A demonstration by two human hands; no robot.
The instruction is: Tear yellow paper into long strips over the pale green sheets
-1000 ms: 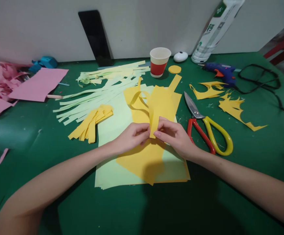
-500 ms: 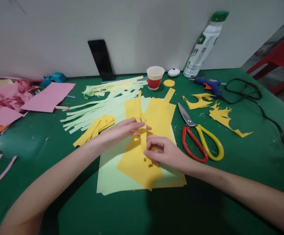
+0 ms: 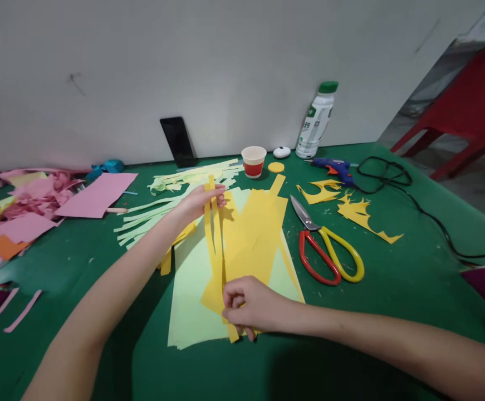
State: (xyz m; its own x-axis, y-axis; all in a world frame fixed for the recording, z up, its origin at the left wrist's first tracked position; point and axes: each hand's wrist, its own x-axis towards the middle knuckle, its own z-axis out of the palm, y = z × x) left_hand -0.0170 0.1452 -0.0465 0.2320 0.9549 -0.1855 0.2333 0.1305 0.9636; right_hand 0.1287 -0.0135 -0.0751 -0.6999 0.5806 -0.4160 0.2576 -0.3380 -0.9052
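i'm seeing long, narrow yellow paper strips point(image 3: 217, 270) stretching between the hands | their long axis is running roughly square to the far edge of the green tabletop point(image 3: 196, 372) | left hand point(image 3: 202, 201) is pinching near the end closer to that edge | right hand point(image 3: 250, 303) is gripping near the opposite end

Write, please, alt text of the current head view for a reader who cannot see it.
A person's left hand holds the far ends of yellow strips while the right hand holds them nearer the other end, over yellow sheets and green sheets. Scissors lie to the right; a cup, phone and bottle stand by the wall.
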